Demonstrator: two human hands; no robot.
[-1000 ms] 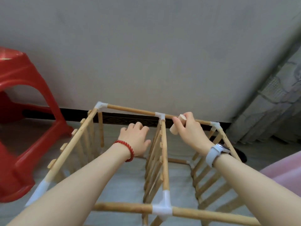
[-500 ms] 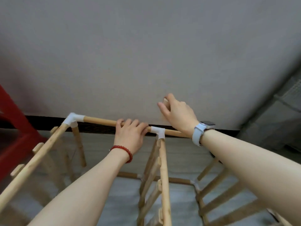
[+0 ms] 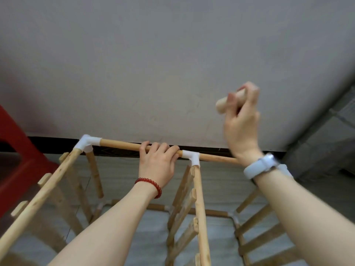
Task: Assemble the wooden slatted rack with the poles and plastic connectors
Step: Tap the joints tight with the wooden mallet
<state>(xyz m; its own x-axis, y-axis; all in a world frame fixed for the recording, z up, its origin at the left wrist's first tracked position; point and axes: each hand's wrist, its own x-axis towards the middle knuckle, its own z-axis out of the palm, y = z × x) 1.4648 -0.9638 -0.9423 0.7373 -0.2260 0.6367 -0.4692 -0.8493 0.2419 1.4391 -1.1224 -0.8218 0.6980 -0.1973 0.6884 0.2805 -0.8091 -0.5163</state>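
Against a plain grey wall (image 3: 172, 64), over a pale floor (image 3: 221, 181): wooden slatted rack (image 3: 199, 217), partly built, filling lower frame. Far top pole (image 3: 123, 145) running left to right along the wall's dark skirting, joined at left by a white plastic corner connector (image 3: 87, 144) and at mid-span by a white plastic T connector (image 3: 191, 156). From each connector, a long pole reaching toward the camera, slats fixed beneath. Further slatted panel at right (image 3: 255, 237), partly hidden by the right forearm. At left edge, red plastic stool (image 3: 17, 160), cropped.

Left hand (image 3: 156, 164), fingers curled over the far top pole just left of the T connector, gripping it; red bead bracelet (image 3: 148, 186) at the wrist.

Right hand (image 3: 241, 123), raised well above the rack and blurred, wrapped round a short wooden peg (image 3: 223, 103), pale rounded end pointing left; light blue watch (image 3: 262, 167) on the wrist, level with the far pole.
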